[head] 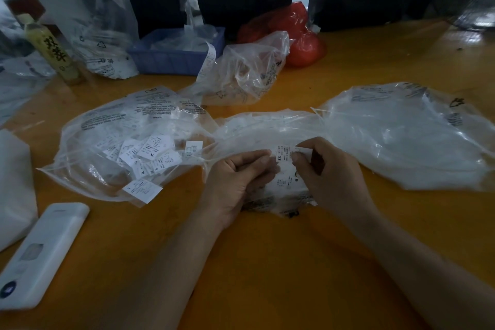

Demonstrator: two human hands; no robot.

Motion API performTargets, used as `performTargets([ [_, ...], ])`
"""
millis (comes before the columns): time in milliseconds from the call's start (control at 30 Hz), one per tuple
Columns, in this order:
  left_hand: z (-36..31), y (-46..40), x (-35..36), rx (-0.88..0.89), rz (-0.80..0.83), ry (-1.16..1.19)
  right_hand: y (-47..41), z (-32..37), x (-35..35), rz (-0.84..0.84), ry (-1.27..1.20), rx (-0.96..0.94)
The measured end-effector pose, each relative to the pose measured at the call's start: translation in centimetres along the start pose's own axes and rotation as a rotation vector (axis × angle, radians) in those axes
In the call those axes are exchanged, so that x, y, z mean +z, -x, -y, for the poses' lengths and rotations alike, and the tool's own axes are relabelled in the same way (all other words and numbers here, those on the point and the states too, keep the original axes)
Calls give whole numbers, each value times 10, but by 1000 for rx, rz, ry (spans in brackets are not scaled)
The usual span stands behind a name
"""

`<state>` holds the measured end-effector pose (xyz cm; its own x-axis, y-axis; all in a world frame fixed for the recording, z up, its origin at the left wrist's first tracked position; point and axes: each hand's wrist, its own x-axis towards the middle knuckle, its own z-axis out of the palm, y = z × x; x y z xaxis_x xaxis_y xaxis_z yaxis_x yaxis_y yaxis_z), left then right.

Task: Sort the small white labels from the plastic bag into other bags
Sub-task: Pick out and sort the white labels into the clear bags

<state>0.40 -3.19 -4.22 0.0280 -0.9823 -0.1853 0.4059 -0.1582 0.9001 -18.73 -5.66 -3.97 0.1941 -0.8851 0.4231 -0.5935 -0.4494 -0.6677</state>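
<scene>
Two hands [235,179] [325,169] — one label [284,153] pinched between them.

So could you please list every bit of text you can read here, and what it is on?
"XS": label held by both hands.
"M": label under it.
"XL", "S", "L": labels in the left bag.
"双": bottle; its second character is unclear.
Fine print on labels and bags: too small to read.

You get a single wide-angle view, worn on the head, looking forward and down across the worktop [348,262] from close above. Both forearms enter from 6 o'clock; the far edge runs along 12 o'clock, and straight lines bow toward the frame's corners.
</scene>
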Motion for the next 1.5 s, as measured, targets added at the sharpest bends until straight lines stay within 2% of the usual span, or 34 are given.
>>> performTargets([
  [200, -1, 0, 1, -9, 3, 16, 0, 2, -1, -37, -20, 32],
  [500, 2, 0, 0, 38, -65, -10, 2, 3, 0, 58, 34, -11],
  [700, 4, 2, 0, 146, -80, -175, 1, 2, 2, 164, 50, 3],
  [833, 3, 7, 2, 236, -77, -330, 2, 0, 3, 154, 6, 36],
  [1000, 1, 5, -2, 268, -31, -443, -1, -2, 1, 106, -46, 88],
  [1133, 4, 4, -4, 305, -31, -559, -2, -2, 1, 174, -88, 110],
  [1267, 3, 4, -4, 320, -42, -541, 0, -1, 1, 202, -149, 118],
  [1400, 2, 5, -3, 301, -37, -476, -1, 1, 0, 118, -228, 149],
  [1500, 2, 5, -2, 279, -26, -464, -1, 2, 0, 130, -189, 120],
])
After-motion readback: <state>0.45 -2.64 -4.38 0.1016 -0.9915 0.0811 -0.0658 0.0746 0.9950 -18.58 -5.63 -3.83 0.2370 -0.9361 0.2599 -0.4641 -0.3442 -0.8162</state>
